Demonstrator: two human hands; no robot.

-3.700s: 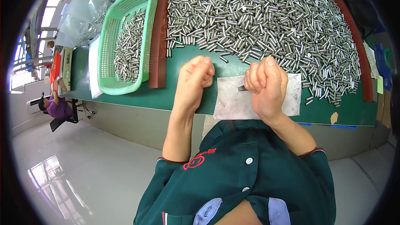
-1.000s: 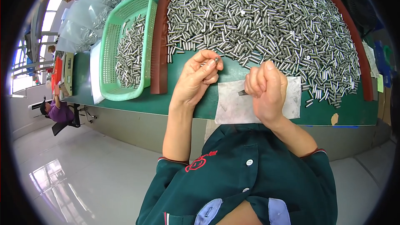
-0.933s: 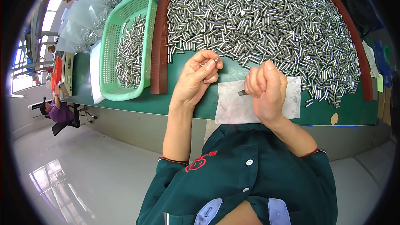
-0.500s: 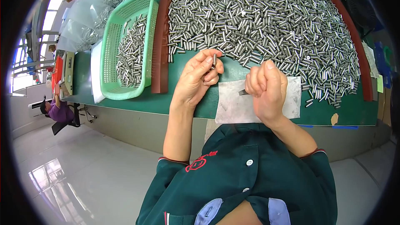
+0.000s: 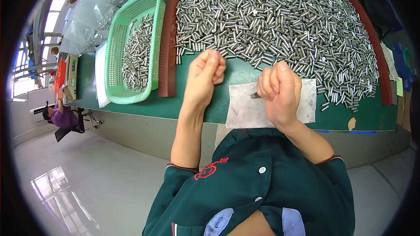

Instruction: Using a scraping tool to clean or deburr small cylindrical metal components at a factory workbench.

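Note:
My left hand is closed in a fist above the green table, thumb laid over the curled fingers. Whatever is inside it is hidden. To its right, my right hand is a fist over a smudged white sheet. From that fist, on the side facing my left hand, pokes the short dark tip of a metal piece; the rest is covered by the fingers. Just beyond both hands spreads a wide heap of short, shiny metal pins.
Red-brown rails border the pin heap at left and right. Left of it stands a light-green plastic basket partly filled with pins. Clear bags of pins lie farther left. A black fan is at far right. Other people work at the left.
My left hand has turned and its fingers have curled into a fist; the metal pin that showed at its fingertips is out of sight. My right hand has hardly moved.

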